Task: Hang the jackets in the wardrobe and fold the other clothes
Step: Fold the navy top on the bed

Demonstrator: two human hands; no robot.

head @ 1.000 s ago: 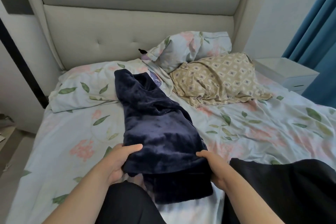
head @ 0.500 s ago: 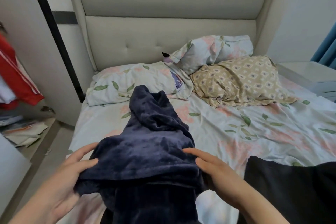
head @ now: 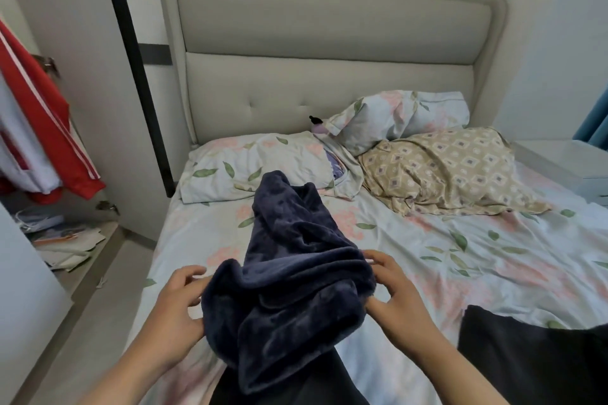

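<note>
Fingers of the left hand curl round the left edge of the navy fleece garment. Right hand pinches the opposite edge, fingers on top of the fold, thumb underneath. Near end of the garment is lifted and bunched between both hands, while the far end trails flat on the bed toward the pillows. Gripping both side edges looks aimed at shaking it out or squaring it up, probably to find its shape before folding or to check whether it is a jacket; garment type cannot be told from here. Bed sheet serves as the work surface, which explains the far end resting there. Black garment lies on the near right of the bed, well apart from the hands, apparently waiting its turn. Red jacket hangs in the open wardrobe at left, so at least one hanging step looks done. Task judged early to mid.
</note>
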